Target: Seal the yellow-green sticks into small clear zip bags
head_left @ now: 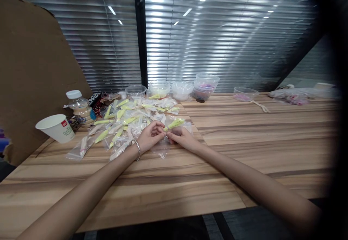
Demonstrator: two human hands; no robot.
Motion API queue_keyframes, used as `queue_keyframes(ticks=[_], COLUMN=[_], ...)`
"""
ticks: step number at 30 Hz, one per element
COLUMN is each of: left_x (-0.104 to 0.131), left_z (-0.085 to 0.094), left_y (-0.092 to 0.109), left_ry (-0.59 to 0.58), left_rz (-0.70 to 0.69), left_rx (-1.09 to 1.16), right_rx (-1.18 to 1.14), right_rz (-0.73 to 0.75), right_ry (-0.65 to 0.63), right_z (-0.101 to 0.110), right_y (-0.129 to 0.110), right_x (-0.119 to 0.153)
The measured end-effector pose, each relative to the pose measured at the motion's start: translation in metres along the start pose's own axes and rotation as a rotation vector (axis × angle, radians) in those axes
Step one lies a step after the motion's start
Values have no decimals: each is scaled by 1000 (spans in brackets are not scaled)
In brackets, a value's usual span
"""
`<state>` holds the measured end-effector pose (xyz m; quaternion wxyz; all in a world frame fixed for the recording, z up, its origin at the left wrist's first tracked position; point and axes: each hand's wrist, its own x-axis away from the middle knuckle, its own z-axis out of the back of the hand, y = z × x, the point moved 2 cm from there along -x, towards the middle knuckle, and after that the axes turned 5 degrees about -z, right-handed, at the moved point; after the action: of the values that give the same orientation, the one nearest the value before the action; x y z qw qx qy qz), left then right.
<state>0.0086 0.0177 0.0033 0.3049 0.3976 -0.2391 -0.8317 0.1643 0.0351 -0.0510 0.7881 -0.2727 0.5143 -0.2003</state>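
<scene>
My left hand (150, 135), with a silver bracelet at its wrist, and my right hand (181, 137) meet at the front right edge of a pile of small clear bags. Both sets of fingertips are closed on a clear plastic bag (175, 123) with a yellow-green item in it. The bag's yellow part points up and to the right, above my right hand. Left of and behind my hands lies the pile of clear bags (122, 115), many with yellow-green or whitish pieces inside.
A paper cup (56, 128) leans at the left beside a bottle (79, 108). Clear bowls (159, 88) and stacked tubs (205, 87) stand along the back. Farther right are a shallow bowl (245, 94), a pale cord (259, 106) and a plastic bag (296, 96).
</scene>
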Motion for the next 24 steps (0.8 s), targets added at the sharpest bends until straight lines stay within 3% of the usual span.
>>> queue_keyframes(ticks=[7, 13, 19, 21, 24], left_x=[-1, -2, -2, -2, -4], left_z=[6, 1, 1, 1, 6], left_y=[5, 2, -4, -5, -7], left_ry=[194, 31, -57, -51, 64], left_rz=[-13, 109, 166, 177, 154], left_rx=[50, 50, -33, -26, 18], right_rx=[-118, -102, -54, -64, -157], right_rz=[-58, -46, 15, 11, -43], right_ry=[76, 88, -27, -35, 14], right_z=[-1, 1, -2, -2, -1], right_y=[6, 9, 2, -1, -2], right_x=[-2, -2, -1, 0, 0])
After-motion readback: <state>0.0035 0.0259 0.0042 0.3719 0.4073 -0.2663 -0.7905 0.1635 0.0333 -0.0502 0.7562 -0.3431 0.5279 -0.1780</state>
